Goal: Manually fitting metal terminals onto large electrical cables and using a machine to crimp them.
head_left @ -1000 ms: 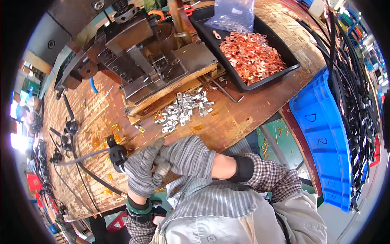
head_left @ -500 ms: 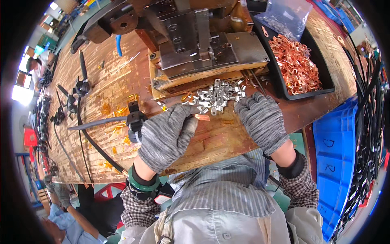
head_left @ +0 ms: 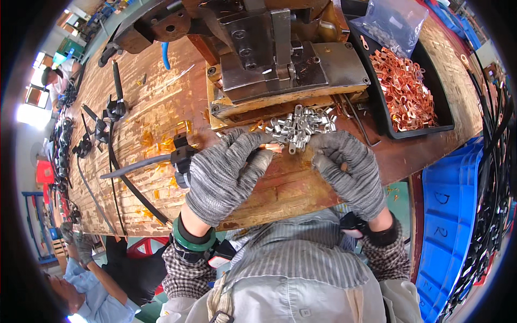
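My left hand (head_left: 223,175), in a grey knit glove, is closed around a cable, mostly hidden by the fingers. The cable's bare copper strands (head_left: 274,147) stick out past the thumb toward a pile of silver cable lugs (head_left: 299,128). A black plug-like fitting (head_left: 183,154) with a grey-black lead lies beside that hand. My right hand (head_left: 350,169), gloved alike, is at the right edge of the pile. Its fingers are curled in toward the thumb; whatever lies between the fingertips is hidden.
Just behind the pile stands a heavy metal press (head_left: 291,81). To its right a black bin (head_left: 420,132) holds copper lugs (head_left: 401,89) and a clear plastic bag (head_left: 390,27). Cables with black fittings (head_left: 116,109) lie at left. A blue crate (head_left: 449,210) stands right; another person (head_left: 91,285) sits lower left.
My right hand has turned, so its thumb and curled fingers now show. The copper strands in my left hand have moved slightly away from me. The whole view has shifted a little.
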A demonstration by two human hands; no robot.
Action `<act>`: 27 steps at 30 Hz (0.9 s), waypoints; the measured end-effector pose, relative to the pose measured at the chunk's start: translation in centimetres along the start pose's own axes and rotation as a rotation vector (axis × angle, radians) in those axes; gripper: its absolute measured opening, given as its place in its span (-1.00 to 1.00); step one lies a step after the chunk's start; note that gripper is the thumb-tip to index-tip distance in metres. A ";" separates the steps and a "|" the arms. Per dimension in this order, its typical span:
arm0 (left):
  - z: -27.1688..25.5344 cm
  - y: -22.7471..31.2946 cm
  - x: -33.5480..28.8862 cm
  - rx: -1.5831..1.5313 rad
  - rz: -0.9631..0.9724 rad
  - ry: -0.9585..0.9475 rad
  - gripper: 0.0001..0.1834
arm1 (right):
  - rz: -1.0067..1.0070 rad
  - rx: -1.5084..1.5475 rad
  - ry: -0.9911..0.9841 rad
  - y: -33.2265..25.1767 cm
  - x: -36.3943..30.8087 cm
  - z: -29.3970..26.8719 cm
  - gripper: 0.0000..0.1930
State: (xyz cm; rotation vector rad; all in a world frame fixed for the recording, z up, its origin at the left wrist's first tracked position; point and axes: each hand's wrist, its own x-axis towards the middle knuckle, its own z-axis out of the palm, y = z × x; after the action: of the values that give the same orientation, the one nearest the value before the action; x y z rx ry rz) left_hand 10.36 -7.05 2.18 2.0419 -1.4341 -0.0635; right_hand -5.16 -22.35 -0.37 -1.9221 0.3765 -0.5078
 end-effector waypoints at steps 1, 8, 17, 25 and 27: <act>0.2 -0.2 0.1 0.042 0.071 0.034 -0.78 | 0.134 0.412 0.077 -0.2 -0.2 0.5 -0.85; -0.1 0.1 0.6 0.006 0.032 -0.024 -0.81 | 0.285 0.887 0.167 -0.4 -0.1 3.5 -0.86; 0.0 0.1 0.1 -0.050 0.000 -0.015 -0.83 | 0.279 0.899 0.165 -0.7 -0.2 4.6 -0.87; 0.1 0.0 0.1 -0.030 -0.005 -0.036 -0.81 | 0.292 0.889 0.203 -0.8 -0.1 4.7 -0.87; 0.2 -0.1 0.1 -0.019 0.011 -0.041 -0.79 | 0.282 0.890 0.201 -0.9 0.0 4.7 -0.87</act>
State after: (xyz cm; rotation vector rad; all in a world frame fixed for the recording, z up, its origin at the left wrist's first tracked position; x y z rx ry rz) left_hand 10.39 -7.17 2.04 2.0276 -1.4640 -0.1143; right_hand -2.74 -18.30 -1.22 -0.9462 0.4451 -0.5570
